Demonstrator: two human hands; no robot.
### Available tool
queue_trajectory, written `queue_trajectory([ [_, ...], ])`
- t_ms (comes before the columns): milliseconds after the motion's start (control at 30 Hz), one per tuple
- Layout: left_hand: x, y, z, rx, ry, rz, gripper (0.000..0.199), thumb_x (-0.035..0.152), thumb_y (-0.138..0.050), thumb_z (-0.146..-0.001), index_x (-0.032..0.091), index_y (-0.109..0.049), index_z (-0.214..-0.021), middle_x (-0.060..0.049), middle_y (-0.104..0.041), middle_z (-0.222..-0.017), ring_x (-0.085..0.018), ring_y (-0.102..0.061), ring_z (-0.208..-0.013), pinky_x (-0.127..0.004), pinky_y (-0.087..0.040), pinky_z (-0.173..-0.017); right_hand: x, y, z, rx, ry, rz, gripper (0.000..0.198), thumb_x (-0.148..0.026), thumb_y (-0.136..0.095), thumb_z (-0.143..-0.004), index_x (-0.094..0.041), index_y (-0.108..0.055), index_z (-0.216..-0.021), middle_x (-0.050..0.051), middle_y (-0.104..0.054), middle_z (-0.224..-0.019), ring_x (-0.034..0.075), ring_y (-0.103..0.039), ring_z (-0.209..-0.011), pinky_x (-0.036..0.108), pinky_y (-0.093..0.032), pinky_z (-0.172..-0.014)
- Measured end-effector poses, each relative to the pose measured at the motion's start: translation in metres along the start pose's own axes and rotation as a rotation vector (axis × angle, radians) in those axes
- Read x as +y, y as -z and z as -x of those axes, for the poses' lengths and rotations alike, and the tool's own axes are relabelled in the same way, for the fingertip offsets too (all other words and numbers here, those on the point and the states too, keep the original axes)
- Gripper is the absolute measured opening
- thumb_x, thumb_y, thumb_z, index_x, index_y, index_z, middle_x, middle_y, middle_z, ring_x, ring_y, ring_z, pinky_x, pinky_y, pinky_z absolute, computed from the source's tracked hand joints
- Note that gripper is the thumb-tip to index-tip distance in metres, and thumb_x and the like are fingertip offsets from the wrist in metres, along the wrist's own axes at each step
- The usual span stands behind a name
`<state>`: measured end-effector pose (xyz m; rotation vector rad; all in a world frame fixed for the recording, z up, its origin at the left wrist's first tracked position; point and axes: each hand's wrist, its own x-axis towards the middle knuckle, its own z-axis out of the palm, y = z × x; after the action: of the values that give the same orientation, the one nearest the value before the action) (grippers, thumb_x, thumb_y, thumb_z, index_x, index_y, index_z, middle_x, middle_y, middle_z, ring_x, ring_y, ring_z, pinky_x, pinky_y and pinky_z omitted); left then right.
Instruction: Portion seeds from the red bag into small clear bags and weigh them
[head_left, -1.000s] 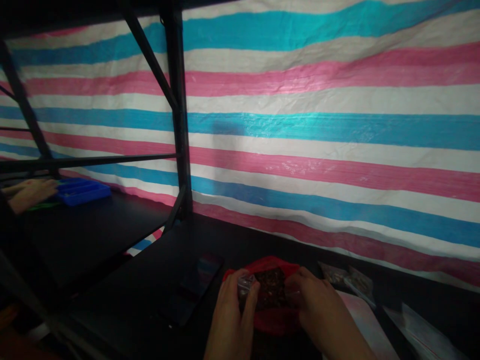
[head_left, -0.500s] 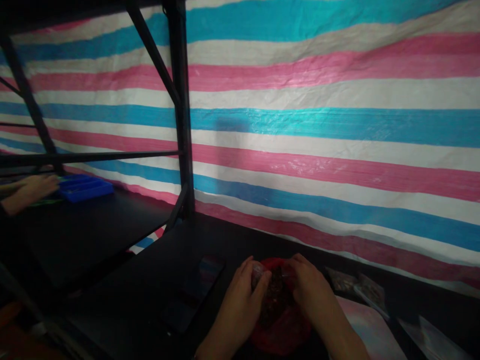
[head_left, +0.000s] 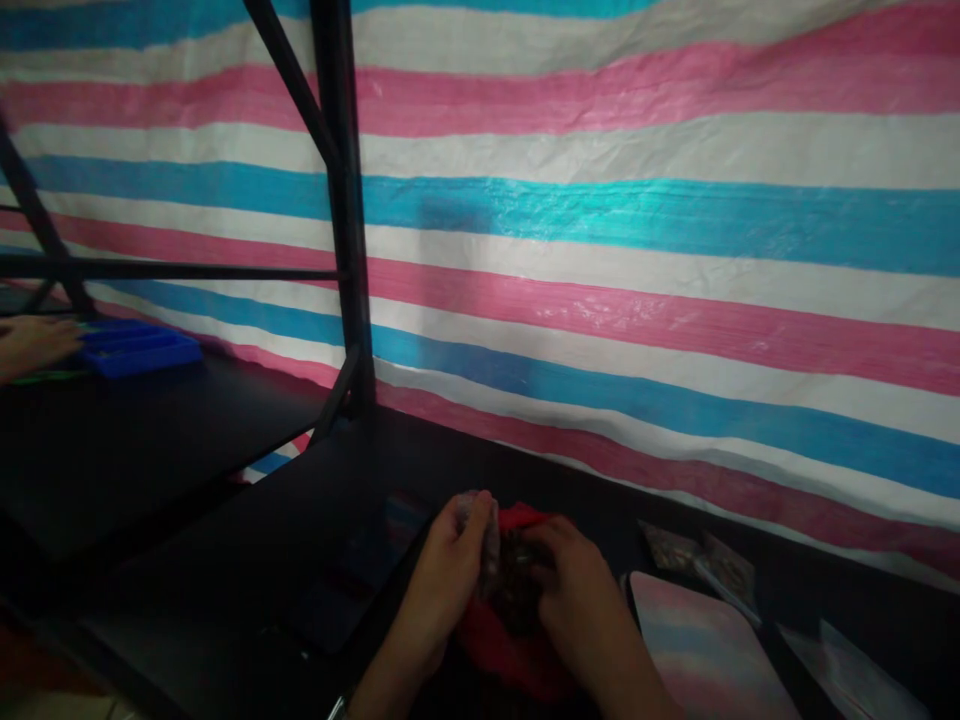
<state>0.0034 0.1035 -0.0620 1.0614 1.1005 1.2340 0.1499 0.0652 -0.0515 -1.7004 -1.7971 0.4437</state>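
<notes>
A red bag or red-lined container [head_left: 517,655] lies between my hands on the black table [head_left: 247,600]. Inside it is a pile of small dark brown pieces [head_left: 517,595], too dim to name. My left hand [head_left: 446,560] is closed on a small clear plastic bag [head_left: 491,550] at the pile's left edge. Curled fingers of my right hand [head_left: 581,590] reach into the pile from the right; what they pinch is hidden.
To the right lie a flat, shiny rounded panel [head_left: 705,640], small filled clear bags [head_left: 671,550] and flat clear bags [head_left: 862,670]. A dark phone-like slab [head_left: 352,580] is left. Beyond a black post [head_left: 349,220], another person's hand [head_left: 34,345] is beside a blue tray [head_left: 142,350].
The view has tipped down and shifted right. My left hand has turned, with the clear bag now more upright. My right fingers have moved from the rim down into the pile.
</notes>
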Motion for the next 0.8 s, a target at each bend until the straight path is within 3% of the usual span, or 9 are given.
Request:
queue_trajectory([
  [100,0.0,0.004,0.003,-0.015,0.058,0.05,0.059,0.079,-0.067,-0.075,0.021,-0.061,-0.087,0.005,-0.059,-0.074,-0.015,-0.06,-0.069,-0.027,-0.049,-0.067,-0.004,-0.003,-0.001,0.047,-0.069,-0.059,0.047,0.003,-0.05,-0.079,-0.019,-0.08,-0.107,0.011,-0.077,-0.116,0.025,-0.071,-0.111,0.033,-0.051,-0.101],
  [267,0.0,0.007,0.003,-0.005,0.051,0.048,0.063,0.081,-0.064,-0.077,0.02,-0.064,-0.093,0.001,-0.066,-0.082,-0.017,-0.066,-0.079,-0.03,-0.055,-0.078,-0.007,-0.004,-0.002,0.022,-0.063,-0.119,0.048,0.003,-0.053,-0.076,-0.02,-0.082,-0.107,0.01,-0.078,-0.117,0.026,-0.072,-0.113,0.035,-0.051,-0.104],
  [533,-0.001,0.011,0.007,-0.008,-0.19,-0.13,0.041,0.058,-0.064,-0.091,0.021,-0.067,-0.109,-0.002,-0.071,-0.088,-0.021,-0.068,-0.081,-0.033,-0.055,-0.077,-0.009,-0.005,-0.003,-0.056,-0.09,-0.367,0.047,-0.002,-0.054,-0.076,-0.018,-0.08,-0.112,0.01,-0.079,-0.121,0.025,-0.074,-0.115,0.035,-0.053,-0.105],
  [600,-0.001,0.014,0.01,0.0,-0.262,-0.175,0.035,0.049,-0.067,-0.091,0.023,-0.068,-0.114,-0.005,-0.074,-0.103,-0.025,-0.07,-0.098,-0.038,-0.055,-0.09,-0.006,0.001,-0.004,-0.038,-0.107,-0.441,0.046,-0.005,-0.054,-0.078,-0.018,-0.078,-0.114,0.01,-0.08,-0.12,0.024,-0.075,-0.114,0.036,-0.055,-0.105],
  [700,-0.004,0.019,0.014,0.035,-0.363,-0.253,0.033,0.036,-0.073,-0.085,0.026,-0.072,-0.116,-0.008,-0.07,-0.132,-0.03,-0.058,-0.134,-0.048,-0.04,-0.118,0.001,0.016,-0.006,-0.009,-0.084,-0.524,0.042,-0.012,-0.054,-0.081,-0.018,-0.076,-0.116,0.009,-0.081,-0.12,0.024,-0.075,-0.114,0.039,-0.055,-0.107],
  [800,-0.009,0.021,0.018,0.041,-0.407,-0.357,0.036,0.029,-0.072,-0.084,0.028,-0.073,-0.121,-0.009,-0.067,-0.138,-0.032,-0.056,-0.137,-0.054,-0.037,-0.121,0.001,0.03,-0.005,0.031,-0.033,-0.558,0.037,-0.019,-0.055,-0.084,-0.02,-0.075,-0.116,0.009,-0.081,-0.118,0.024,-0.076,-0.113,0.041,-0.056,-0.107],
])
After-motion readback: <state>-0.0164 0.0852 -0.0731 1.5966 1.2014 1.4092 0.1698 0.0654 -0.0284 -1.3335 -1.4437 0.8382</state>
